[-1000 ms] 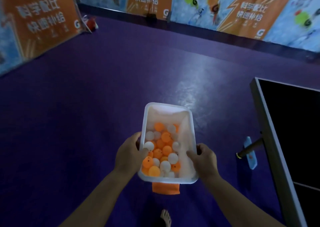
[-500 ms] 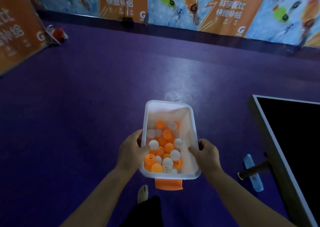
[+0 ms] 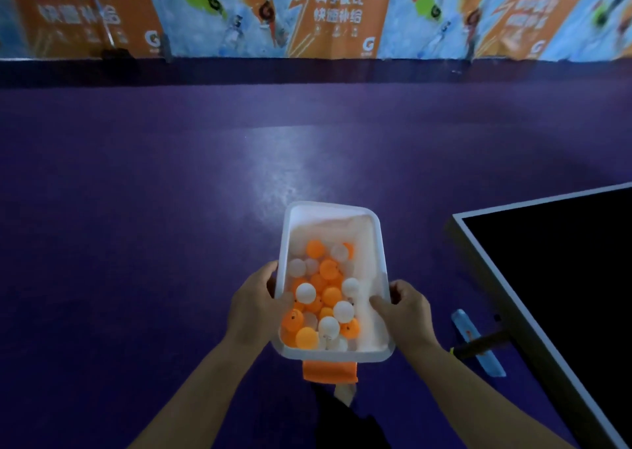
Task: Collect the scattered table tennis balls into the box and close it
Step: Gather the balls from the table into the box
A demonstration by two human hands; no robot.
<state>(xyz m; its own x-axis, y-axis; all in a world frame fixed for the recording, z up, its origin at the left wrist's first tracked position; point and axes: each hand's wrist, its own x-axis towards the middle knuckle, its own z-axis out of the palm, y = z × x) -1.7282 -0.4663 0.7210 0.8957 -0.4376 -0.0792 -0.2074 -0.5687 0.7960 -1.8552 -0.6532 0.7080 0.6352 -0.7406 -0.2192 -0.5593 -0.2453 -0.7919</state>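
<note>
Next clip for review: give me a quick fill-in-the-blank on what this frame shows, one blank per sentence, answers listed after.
The left hand and right hand grip the long sides of the white box, which has no ____ on it. The balls inside are white and ____. The floor is ____. The dark table stands on the person's ____ side.
Missing words: lid; orange; purple; right.

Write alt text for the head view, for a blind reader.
A left hand and right hand grip the sides of an open white rectangular plastic box holding orange and white table tennis balls above a purple floor. A black table tennis table stands at right; colourful banners line the far wall.
</note>
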